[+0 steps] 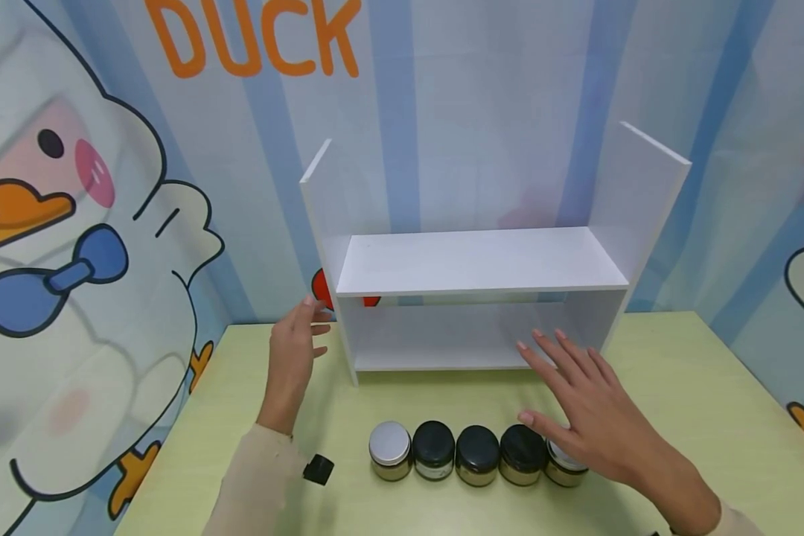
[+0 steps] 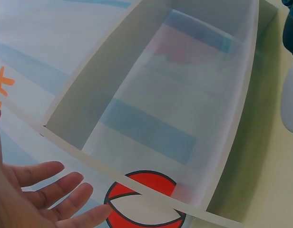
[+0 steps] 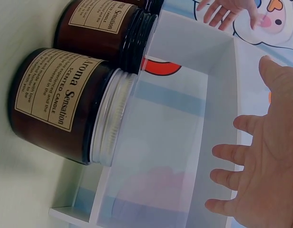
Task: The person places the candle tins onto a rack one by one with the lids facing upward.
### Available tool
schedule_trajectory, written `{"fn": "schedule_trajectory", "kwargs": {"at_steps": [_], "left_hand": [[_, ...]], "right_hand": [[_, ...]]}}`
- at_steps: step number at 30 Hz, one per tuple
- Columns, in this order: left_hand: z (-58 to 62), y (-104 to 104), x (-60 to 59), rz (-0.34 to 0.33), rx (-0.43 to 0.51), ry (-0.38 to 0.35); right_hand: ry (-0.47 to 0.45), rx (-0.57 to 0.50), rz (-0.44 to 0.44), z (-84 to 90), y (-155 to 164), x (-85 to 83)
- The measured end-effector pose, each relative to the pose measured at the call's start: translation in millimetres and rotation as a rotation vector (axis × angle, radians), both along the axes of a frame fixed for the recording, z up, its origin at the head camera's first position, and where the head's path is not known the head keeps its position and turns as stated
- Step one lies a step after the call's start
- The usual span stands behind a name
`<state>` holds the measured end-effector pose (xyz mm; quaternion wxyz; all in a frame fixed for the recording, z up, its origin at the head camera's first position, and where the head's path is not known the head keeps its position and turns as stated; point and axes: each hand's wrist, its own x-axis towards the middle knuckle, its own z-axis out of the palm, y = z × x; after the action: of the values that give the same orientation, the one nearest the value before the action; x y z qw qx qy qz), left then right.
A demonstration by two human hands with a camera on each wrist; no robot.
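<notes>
White two-tier open-back shelf unit (image 1: 482, 260), flat panels, upright by the worktop's back edge, centred. Five amber-glass candle jars (image 1: 478, 455) in a close row in front of it: silver lids at both ends, black on the middle three, tan label facing the right wrist camera. Left hand (image 1: 292, 357) beside the shelf's left panel, fingers loosely bent, empty. Right hand (image 1: 589, 406) above the right-end jar, fingers spread, empty. Pale yellow-green worktop (image 1: 697, 417); blue-striped backdrop (image 1: 496, 112), duck print.
</notes>
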<state>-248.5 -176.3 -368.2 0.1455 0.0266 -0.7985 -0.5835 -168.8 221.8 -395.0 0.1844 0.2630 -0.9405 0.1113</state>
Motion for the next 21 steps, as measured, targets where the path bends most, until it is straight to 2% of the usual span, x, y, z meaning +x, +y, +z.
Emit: {"fn": "schedule_trajectory", "kwargs": {"at_steps": [5, 10, 14, 21], "left_hand": [[3.2, 1.6, -6.9, -0.05, 0.068, -0.028], [5.9, 5.9, -12.3, -0.071, 0.103, -0.059], [8.6, 9.3, -15.2, -0.073, 0.11, -0.082], [15.4, 12.5, -22.3, -0.081, 0.066, -0.143]], "right_hand": [[-0.007, 0.003, -0.003, -1.4, 2.4, 1.3], [-0.026, 0.008, -0.008, -3.6, 5.8, 4.1], [-0.045, 0.007, -0.015, -5.8, 9.7, 7.5], [-0.038, -0.014, -0.025, -11.6, 18.0, 12.2]]}}
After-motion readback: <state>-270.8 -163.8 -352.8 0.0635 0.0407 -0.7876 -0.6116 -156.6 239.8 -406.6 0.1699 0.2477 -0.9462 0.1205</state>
